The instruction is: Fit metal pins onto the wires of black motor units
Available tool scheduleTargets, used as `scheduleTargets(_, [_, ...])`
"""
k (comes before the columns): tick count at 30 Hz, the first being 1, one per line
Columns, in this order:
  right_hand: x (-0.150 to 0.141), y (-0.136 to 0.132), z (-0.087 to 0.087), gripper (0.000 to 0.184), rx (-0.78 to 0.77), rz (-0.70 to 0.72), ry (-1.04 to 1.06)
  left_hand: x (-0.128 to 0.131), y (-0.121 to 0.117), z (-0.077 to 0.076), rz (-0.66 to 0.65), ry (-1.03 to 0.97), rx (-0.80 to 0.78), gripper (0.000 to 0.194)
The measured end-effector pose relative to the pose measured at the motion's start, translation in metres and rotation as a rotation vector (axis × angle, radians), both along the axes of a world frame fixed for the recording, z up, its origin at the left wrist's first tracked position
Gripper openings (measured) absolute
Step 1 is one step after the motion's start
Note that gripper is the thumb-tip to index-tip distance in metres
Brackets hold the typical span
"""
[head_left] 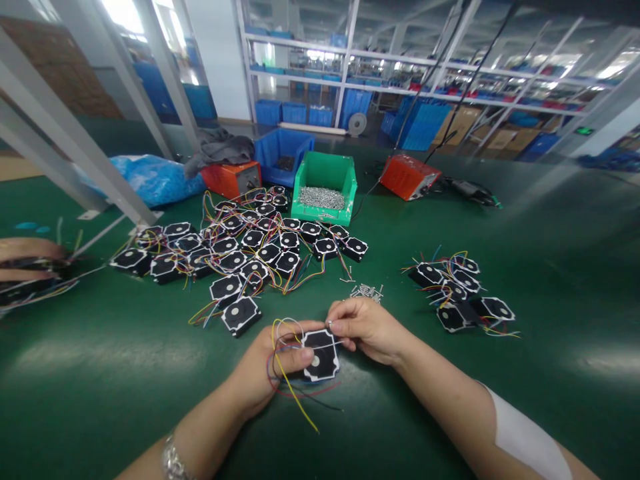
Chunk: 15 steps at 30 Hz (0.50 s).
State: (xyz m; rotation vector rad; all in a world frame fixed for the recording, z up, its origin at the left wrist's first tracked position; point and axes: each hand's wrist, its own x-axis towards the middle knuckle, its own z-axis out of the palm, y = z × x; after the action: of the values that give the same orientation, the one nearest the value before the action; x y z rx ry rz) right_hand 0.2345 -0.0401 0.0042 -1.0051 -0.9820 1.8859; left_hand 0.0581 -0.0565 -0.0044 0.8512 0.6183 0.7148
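Note:
My left hand (pixel 273 367) grips a small black square motor (pixel 320 355) with coloured wires trailing from it, held just above the green table (pixel 125 373). My right hand (pixel 363 327) is pinched at the motor's top right corner, fingers closed on a small screw that I can barely make out. A little heap of loose screws (pixel 367 291) lies just beyond my right hand.
A large pile of similar black motors (pixel 240 250) spreads across the middle left, a smaller group (pixel 460 293) at the right. A green bin of screws (pixel 325 189), a blue bin (pixel 283 157) and two orange boxes (pixel 409 177) stand behind. Another person's hand (pixel 25 260) shows at the left edge.

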Motion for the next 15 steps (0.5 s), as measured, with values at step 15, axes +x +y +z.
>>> scheduleTargets(15, [0.012,0.004,0.011,0.015,0.13,0.035,-0.182,0.004,0.002,-0.004,0.124,-0.022,-0.033,0.024])
